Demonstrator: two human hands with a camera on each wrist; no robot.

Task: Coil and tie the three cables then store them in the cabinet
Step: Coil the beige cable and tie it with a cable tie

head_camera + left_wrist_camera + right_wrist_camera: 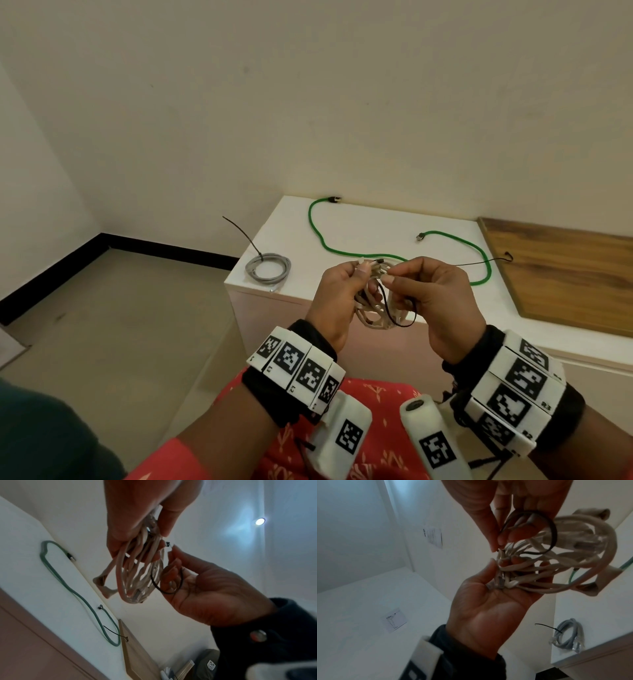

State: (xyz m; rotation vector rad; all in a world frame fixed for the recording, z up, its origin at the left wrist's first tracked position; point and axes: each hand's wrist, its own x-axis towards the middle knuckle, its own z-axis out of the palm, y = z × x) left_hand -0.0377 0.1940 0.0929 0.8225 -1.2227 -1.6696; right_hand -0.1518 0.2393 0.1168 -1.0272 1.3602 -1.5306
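1. While both hands are raised in front of the white cabinet [394,236], the left hand [337,299] grips a coiled beige cable [375,317], with fingers and thumb curled around the top of the loops.
2. The right hand [433,301] pinches the end of a black zip tie [400,317] between thumb and fingertip, just beside the cable plugs at the top of the coil.
3. The zip tie makes a loose loop which goes around some strands of the beige cable and hangs under the right hand; the left wrist view shows this loop [169,584] near the right palm.
4. A grey cable [269,269] lies coiled on the left corner of the cabinet top, and a black tie [245,236] is fastened on it, its long tail pointing up and to the left.
5. A green cable [368,253] lies uncoiled across the cabinet top, with both plugs free.
6. A second loose black zip tie [484,262] lies over the right part of the green cable, its head resting on the wooden panel [565,274].
7. The person wears marker bands on both wrists and red patterned clothing.
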